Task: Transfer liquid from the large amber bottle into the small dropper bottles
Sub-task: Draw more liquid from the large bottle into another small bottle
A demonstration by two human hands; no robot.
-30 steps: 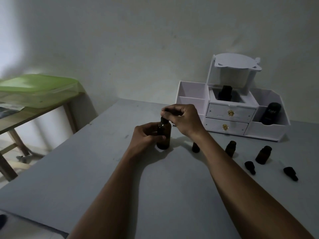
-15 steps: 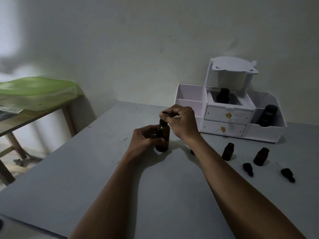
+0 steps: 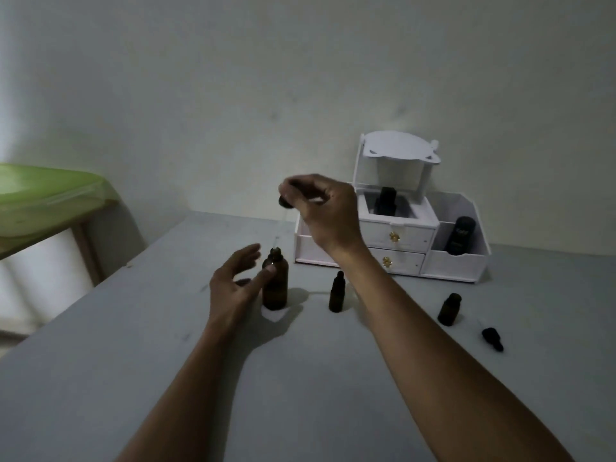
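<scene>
The large amber bottle [image 3: 275, 284] stands uncapped on the grey table [image 3: 133, 361]. My right hand [image 3: 321, 211] is raised above it, pinching the black dropper cap [image 3: 286, 202], whose thin glass pipette hangs down toward the bottle's mouth. My left hand [image 3: 237, 283] is just left of the bottle with fingers spread, a fingertip touching its shoulder. One small dropper bottle [image 3: 336, 292] with its cap on stands right of the big bottle. Another small bottle [image 3: 449, 309] stands uncapped farther right, with a loose dropper cap [image 3: 492, 338] lying beside it.
A white drawer organizer [image 3: 395, 236] sits at the back against the wall, holding dark bottles in its top well and right bin. A wooden side table with a green plastic lid [image 3: 43, 195] stands to the left, beyond the table's left edge.
My right hand lifted the dropper cap out of the large bottle and raised it. My left hand let go of the bottle and opened. The view tilted up slightly.
</scene>
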